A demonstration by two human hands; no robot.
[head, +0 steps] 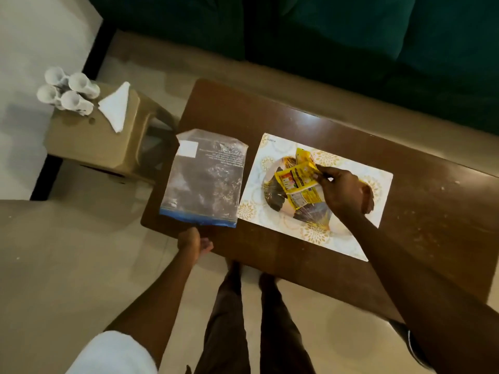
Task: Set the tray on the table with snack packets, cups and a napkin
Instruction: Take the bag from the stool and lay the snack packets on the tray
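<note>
**Packets on the tray, cups and napkin away from it**

The tray (274, 148) lies flat on the brown table (432, 217), and we place everything by it. At its middle sits a heap of yellow snack packets (297, 182). Our right hand (343, 193) reaches in from the tray's near right side and pinches the topmost packet between thumb and fingertips. Just left of the tray lies a clear zip bag (205, 182). Near the tray's near-left corner, at the bag's blue edge, our left hand (193, 242) hangs loosely curled, holding nothing. Far left of the tray, on a beige stool (89, 141), four white cups (67, 90) cluster with a folded napkin (116, 105) beside them
</note>
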